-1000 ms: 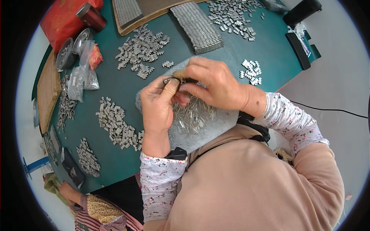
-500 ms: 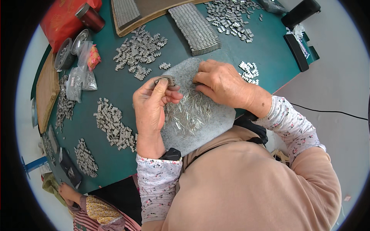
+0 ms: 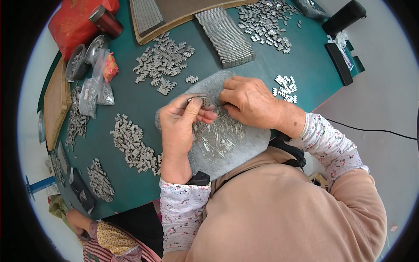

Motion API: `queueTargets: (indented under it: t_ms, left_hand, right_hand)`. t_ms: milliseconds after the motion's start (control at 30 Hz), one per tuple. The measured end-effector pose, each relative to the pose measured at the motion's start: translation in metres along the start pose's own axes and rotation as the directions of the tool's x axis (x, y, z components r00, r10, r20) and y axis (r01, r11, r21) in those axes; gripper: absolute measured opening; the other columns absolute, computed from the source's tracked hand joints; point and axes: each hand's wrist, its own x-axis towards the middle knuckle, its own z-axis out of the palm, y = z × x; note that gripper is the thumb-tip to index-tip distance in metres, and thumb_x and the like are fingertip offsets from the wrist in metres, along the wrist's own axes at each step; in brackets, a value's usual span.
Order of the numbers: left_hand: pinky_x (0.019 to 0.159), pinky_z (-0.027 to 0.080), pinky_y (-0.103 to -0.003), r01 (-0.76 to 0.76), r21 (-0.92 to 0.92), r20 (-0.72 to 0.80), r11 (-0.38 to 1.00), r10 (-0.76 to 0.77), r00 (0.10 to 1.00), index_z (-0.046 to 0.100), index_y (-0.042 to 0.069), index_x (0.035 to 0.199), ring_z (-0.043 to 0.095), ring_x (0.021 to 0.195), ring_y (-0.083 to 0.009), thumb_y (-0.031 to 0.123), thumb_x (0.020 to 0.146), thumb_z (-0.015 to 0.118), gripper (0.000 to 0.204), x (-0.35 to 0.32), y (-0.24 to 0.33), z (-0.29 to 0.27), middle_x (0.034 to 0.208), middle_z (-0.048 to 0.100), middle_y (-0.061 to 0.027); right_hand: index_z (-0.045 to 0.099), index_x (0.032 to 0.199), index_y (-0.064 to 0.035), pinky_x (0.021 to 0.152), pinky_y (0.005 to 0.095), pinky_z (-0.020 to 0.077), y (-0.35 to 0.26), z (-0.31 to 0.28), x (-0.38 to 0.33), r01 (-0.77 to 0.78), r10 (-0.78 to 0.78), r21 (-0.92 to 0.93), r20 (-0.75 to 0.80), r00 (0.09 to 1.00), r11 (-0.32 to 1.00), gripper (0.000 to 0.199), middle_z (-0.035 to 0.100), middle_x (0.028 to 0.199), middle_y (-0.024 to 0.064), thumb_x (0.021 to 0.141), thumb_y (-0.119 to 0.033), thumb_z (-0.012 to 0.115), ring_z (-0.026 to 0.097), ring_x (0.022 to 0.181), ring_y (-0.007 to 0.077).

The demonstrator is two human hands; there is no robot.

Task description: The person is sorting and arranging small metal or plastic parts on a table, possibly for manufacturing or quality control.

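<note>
Head view, left to right. At lower left of the frame, another person's hand [image 3: 78, 222] and a patterned sleeve, apart from the work. Along the left edge, a woven tray [image 3: 56, 102], a dark bowl [image 3: 75, 67] of small metal bits and clear bags [image 3: 94, 94] of parts, with a red bag [image 3: 72, 22] and a dark cup [image 3: 106, 21] at upper left.

Left of centre, left hand [image 3: 181, 126], grip narrow and closed on a small metal clip [image 3: 201, 100], held just above the grey felt pad [image 3: 244, 150] at centre. Thin metal pins [image 3: 218, 135] strewn loose across that pad. Right of centre, right hand [image 3: 251, 102], fingertips pinched low at the pad beside the clip; whether on a pin, cannot tell.

Likely troubles, as judgement only: a pin slipping from the pinch and vanishing among the loose ones; the clip tilting in the left grip so a pin misses its slot; a sleeve sweeping pins off the pad's near edge; pricked fingertips from such fine points.

Green surface [image 3: 131, 100] crowded: heaps of grey metal pieces [image 3: 163, 61] above centre, more [image 3: 133, 144] at left, neat stacked rows [image 3: 224, 37] at upper centre, a small cluster [image 3: 286, 87] at right. Dark flat box [image 3: 339, 63] near the right edge. Beyond, pale grey floor [image 3: 384, 96] with a thin black cable [image 3: 371, 130] across it.
</note>
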Motion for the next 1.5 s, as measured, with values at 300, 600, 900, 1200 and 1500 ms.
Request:
queueTargets:
  t_ms: [300, 600, 900, 1200, 1500]
  left_hand:
    - [0.058, 0.056, -0.028, -0.021, 0.048, 0.037, 0.999, 0.019, 0.999, 0.065, -0.009, 0.098, 0.069, 0.065, -0.0216, 0.009, 0.094, 0.059, 0.019, -0.002, 0.004, 0.003, 0.081, 0.069, -0.0181]
    - [0.057, 0.056, -0.028, 0.004, 0.081, -0.044, 0.997, 0.0, 0.999, 0.063, -0.01, 0.1, 0.069, 0.065, -0.0218, 0.01, 0.094, 0.06, 0.021, 0.001, 0.003, 0.0, 0.081, 0.068, -0.0191]
    - [0.059, 0.056, -0.026, -0.032, 0.134, -0.005, 0.991, 0.033, 0.999, 0.066, -0.007, 0.095, 0.069, 0.067, -0.0189, 0.006, 0.093, 0.059, 0.015, 0.001, 0.001, 0.004, 0.079, 0.068, -0.0137]
    - [0.062, 0.057, -0.026, -0.106, 0.143, 0.058, 0.984, 0.099, 0.993, 0.066, -0.007, 0.097, 0.069, 0.069, -0.0176, 0.005, 0.093, 0.06, 0.014, -0.002, 0.002, 0.007, 0.08, 0.068, -0.0125]
    - [0.063, 0.057, -0.026, -0.114, 0.127, 0.059, 0.985, 0.107, 0.993, 0.066, -0.007, 0.096, 0.069, 0.069, -0.0169, 0.004, 0.093, 0.06, 0.013, -0.003, 0.003, 0.009, 0.079, 0.068, -0.0111]
  right_hand:
    - [0.063, 0.081, 0.0022, 0.056, 0.0311, 0.0503, -0.001, -0.016, 0.017, -0.311, 0.331, 0.594, 0.08, 0.94, 0.742, 0.012, 0.065, 0.066, 0.0131, 0.073, -0.005, 0.067, 0.064, 0.058, 0.0198]
    - [0.066, 0.086, 0.0016, 0.06, 0.0363, 0.0524, 0.013, -0.004, 0.019, -0.193, 0.214, 0.413, -0.007, 0.977, 0.89, 0.016, 0.067, 0.071, 0.0172, 0.072, -0.005, 0.068, 0.066, 0.063, 0.0295]
    - [0.063, 0.094, 0.0032, 0.067, 0.0244, 0.0503, 0.013, -0.009, 0.015, -0.351, 0.368, 0.713, 0.139, 0.919, 0.607, 0.009, 0.065, 0.08, 0.0018, 0.088, -0.004, 0.064, 0.059, 0.073, 0.007]
    - [0.06, 0.097, 0.0026, 0.067, 0.0227, 0.0486, -0.004, 0.008, 0.018, -0.163, 0.326, 0.899, 0.025, 0.945, 0.407, 0.012, 0.062, 0.081, 0.001, 0.091, -0.007, 0.061, 0.056, 0.076, 0.0051]
    - [0.059, 0.099, 0.0008, 0.071, 0.0221, 0.0482, -0.008, 0.006, 0.018, -0.151, 0.285, 0.899, 0.031, 0.958, 0.411, 0.011, 0.06, 0.087, 0.0001, 0.094, -0.009, 0.059, 0.055, 0.081, 0.005]
